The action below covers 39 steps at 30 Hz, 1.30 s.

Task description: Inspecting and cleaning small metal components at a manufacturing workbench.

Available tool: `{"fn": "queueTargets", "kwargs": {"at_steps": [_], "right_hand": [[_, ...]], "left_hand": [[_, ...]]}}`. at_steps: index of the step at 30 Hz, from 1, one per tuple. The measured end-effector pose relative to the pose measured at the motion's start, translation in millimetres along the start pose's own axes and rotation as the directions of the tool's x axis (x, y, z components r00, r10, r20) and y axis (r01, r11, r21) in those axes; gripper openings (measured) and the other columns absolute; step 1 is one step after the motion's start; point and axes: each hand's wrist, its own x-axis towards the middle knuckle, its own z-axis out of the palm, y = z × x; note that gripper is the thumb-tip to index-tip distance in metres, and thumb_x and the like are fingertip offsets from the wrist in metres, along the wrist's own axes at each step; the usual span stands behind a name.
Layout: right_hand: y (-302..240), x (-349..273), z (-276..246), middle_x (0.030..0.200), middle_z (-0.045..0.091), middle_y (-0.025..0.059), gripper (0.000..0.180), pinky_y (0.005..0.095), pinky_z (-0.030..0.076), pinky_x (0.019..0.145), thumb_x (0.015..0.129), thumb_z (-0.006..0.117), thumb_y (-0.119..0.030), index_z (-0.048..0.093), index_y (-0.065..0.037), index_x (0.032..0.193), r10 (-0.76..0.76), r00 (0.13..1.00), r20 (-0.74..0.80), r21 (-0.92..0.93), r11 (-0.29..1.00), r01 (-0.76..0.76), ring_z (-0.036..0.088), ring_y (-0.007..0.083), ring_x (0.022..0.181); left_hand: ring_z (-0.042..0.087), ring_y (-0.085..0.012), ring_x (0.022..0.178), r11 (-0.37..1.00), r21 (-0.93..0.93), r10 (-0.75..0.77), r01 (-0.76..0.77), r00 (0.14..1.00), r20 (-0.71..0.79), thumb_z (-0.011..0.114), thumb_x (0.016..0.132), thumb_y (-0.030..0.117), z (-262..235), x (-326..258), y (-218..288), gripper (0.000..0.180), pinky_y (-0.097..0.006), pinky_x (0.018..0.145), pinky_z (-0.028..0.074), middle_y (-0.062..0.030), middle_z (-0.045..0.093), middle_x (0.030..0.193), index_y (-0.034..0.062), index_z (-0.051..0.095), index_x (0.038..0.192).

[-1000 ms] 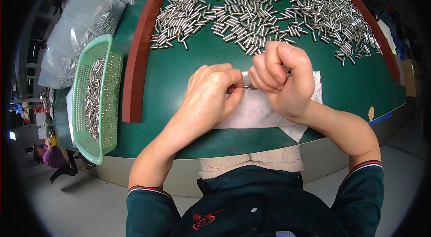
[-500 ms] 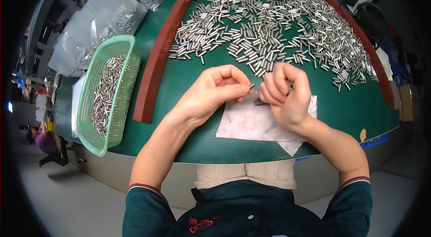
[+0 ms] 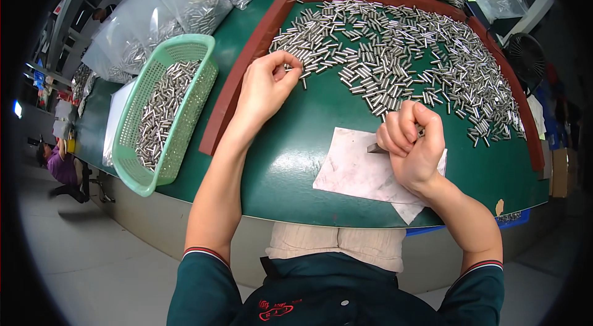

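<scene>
The left hand (image 3: 267,84) has left the sheet of white paper (image 3: 358,171) near the worktop's front edge, where half a second ago it met the other hand, and now reaches to the near-left fringe of the spread of small metal pins (image 3: 395,60) that covers the far half of the green worktop (image 3: 290,159). Its fingers are curled, thumb and fingertips pinched together over the outermost pins; whether a pin is already caught between them cannot be told from this view. The right hand (image 3: 412,144) has stayed over the paper, closed into a loose fist around a small dark metal tool (image 3: 375,148), whose end juts out to the left just above the sheet. The change reads as one piece finished and the left hand going out for the next pin, while the right keeps the tool ready at the same spot. A reddish-brown raised border (image 3: 247,60) hems the pins in along the left, far and right sides. Beyond that border, at the worktop's left edge, stands a green plastic basket (image 3: 185,73) partly filled with similar pins, and clear plastic bags (image 3: 185,5) of more pins line the far-left corner and the far edge.
</scene>
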Motion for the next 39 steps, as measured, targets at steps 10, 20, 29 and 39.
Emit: {"fn": "queueTargets", "kwargs": {"at_steps": [10,20,29,39], "right_hand": [[0.7,-0.5,2.3,0.042,0.024,-0.0013,0.036,0.0228,0.017,0.039,0.086,0.031,-0.023,0.027,-0.01,0.053,0.011,1.0,-0.004,0.008,1.0,-0.011,0.016,0.0069,0.038],[-7.2,1.1,1.5,0.041,0.024,-0.0019,0.035,0.0242,0.018,0.041,0.085,0.029,-0.024,0.027,-0.011,0.053,0.002,0.999,-0.039,0.074,0.997,0.0,0.017,0.0078,0.037],[-6.2,0.3,0.2,0.04,0.023,-0.0033,0.036,0.025,0.018,0.04,0.084,0.03,-0.026,0.028,-0.013,0.051,0.0,0.999,-0.034,0.053,0.999,0.002,0.016,0.0082,0.035],[-5.1,0.7,-0.5,0.04,0.023,-0.0035,0.036,0.025,0.018,0.041,0.084,0.031,-0.026,0.028,-0.013,0.05,0.007,1.0,0.004,0.047,0.999,-0.008,0.016,0.0081,0.036]], "left_hand": [[0.053,-0.0246,0.052,0.902,0.24,0.331,-0.359,0.932,0.15,0.059,0.072,0.006,6.6,-7.7,-1.4,0.008,-0.035,0.05,0.04,-0.0134,0.054,0.058,0.0003,0.058,0.078],[0.031,-0.0092,0.041,0.981,-0.155,0.179,-0.114,0.84,0.513,0.06,0.069,0.008,34.1,-51.0,61.0,0.009,-0.027,0.041,0.027,-0.0016,0.032,0.046,-0.0005,0.056,0.069],[0.032,-0.0096,0.042,0.988,-0.133,0.136,-0.076,0.837,0.53,0.06,0.07,0.007,36.1,-50.2,59.4,0.009,-0.027,0.041,0.029,-0.0024,0.035,0.046,-0.0013,0.056,0.068],[0.031,-0.0095,0.042,0.987,-0.118,0.156,-0.109,0.833,0.531,0.06,0.07,0.006,35.5,-50.5,60.0,0.009,-0.027,0.041,0.028,-0.0021,0.035,0.045,-0.0012,0.056,0.068]]}}
